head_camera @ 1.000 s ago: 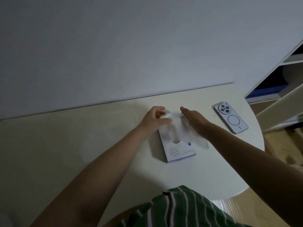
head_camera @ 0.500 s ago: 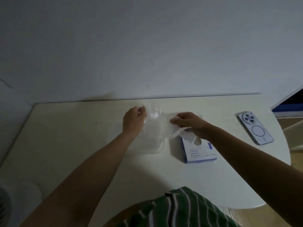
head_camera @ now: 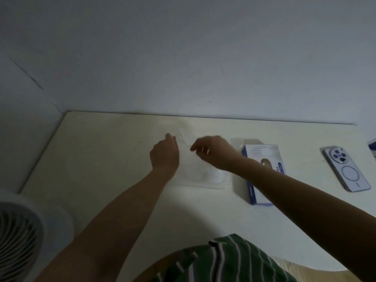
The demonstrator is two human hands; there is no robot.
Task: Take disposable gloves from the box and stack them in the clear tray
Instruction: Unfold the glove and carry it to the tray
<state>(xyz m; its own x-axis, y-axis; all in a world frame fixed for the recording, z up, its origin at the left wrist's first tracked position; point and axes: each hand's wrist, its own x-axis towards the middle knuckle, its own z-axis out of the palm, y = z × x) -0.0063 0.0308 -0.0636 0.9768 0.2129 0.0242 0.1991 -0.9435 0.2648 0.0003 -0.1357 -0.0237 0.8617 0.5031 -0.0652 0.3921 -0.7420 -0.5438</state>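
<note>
A thin translucent disposable glove is stretched between my two hands over the clear tray, which lies on the cream table left of the box. My left hand pinches the glove's far left edge with its fingers curled. My right hand holds the right edge with bent fingers; the grip is blurred. The white and blue glove box lies flat to the right of the tray, partly hidden under my right forearm, its oval opening facing up.
A white phone lies face down at the table's right side. The wall runs along the table's far edge. A white fan stands off the table at the lower left. My green striped clothing fills the bottom centre.
Both hands have carried the glove leftward, away from the box and over the clear tray. My view has swung left, so the box and phone now sit further right.
</note>
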